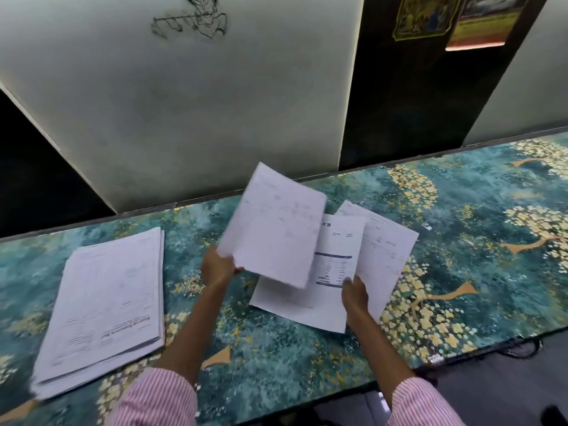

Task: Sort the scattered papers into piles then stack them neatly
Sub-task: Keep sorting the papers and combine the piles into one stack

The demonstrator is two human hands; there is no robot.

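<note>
Teal cloth with a gold blossom print point(276, 348) covers the long table.

Left part of cloth: thick pile of white printed papers point(104, 302), edges roughly squared, a few lower sheets sticking out at the near corner.

Centre-right: loose white sheets point(295, 305) lie fanned and overlapping on the cloth, well apart from the pile. One of them carries a printed table with a dark header bar point(336, 250). Another pokes out to the right at an angle point(387, 250).

Left hand point(216, 269): thumb and fingers pinch the lower left corner of a lifted white paper sheet point(273, 226). The sheet is tilted and off the cloth, above the fanned sheets, and blurred.

Right hand point(355, 292): rests at the near edge of the fanned sheets, thumb on the tabled page. I cannot tell whether it pinches or only presses.

Both forearms wear pink-and-white striped sleeves point(156, 398).

Behind the table: white wall panel with a black line drawing point(193, 20).
</note>
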